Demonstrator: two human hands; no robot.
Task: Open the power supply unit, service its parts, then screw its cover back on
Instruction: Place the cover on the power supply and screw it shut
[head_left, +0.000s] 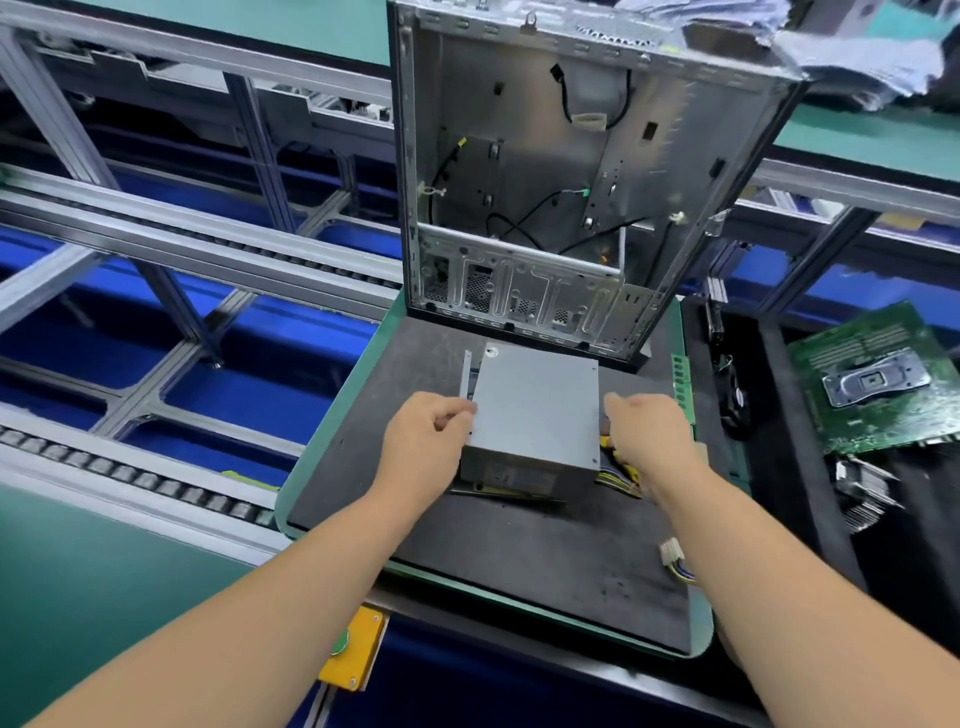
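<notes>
Two hands (426, 431) (649, 431), one power supply unit (535, 410), one computer case (571, 171), one motherboard (878, 384), one heatsink (862, 493).

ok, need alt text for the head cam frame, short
A person's left hand and right hand grip opposite sides of a grey power supply unit on a black mat. An open, stripped computer case stands behind it, and a green motherboard lies to the right.

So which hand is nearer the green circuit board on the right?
Right. The right hand is at the power supply's right side, toward the circuit board; the left hand grips its far side.
</notes>
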